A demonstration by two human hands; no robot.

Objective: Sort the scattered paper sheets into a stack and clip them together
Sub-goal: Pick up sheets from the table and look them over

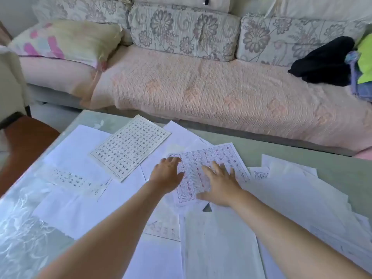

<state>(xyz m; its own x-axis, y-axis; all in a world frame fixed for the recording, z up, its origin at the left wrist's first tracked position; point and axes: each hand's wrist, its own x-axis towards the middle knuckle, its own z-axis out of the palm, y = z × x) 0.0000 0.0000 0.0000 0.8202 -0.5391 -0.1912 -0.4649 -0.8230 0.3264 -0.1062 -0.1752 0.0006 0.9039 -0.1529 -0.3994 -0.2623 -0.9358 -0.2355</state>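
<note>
A long sofa (201, 93) with a pink quilted seat cover ran across the upper half of the frame. A table (302, 154) with a pale glossy top filled the lower half, its far edge just in front of the sofa. The scattered paper sheets (80, 154) lay loose and overlapping over most of the table top, from the left centre down to the lower right corner, not gathered into a stack; most showed blank white faces. Three floral back cushions (183, 31) stood along the sofa back. A pillow (66, 39) with pink patches lay on the seat at upper left. A black garment (326, 61) was bundled on the seat at upper right, beside a bright green item (365, 61) cut by the frame edge. A brown wooden seat (26, 143) stood at the left edge, beside the table corner. A yellowed sheet with a black character grid (130, 148) lay tilted on top of the white sheets at upper centre. A sheet printed in red (221, 154) lay just right of it, near frame centre. The left hand (167, 174) lay palm down, fingers extended and gripping nothing, with its fingertips on the red sheet's left edge. The right hand (221, 184) lay flat with fingers spread on the same sheet, also grasping nothing.
</note>
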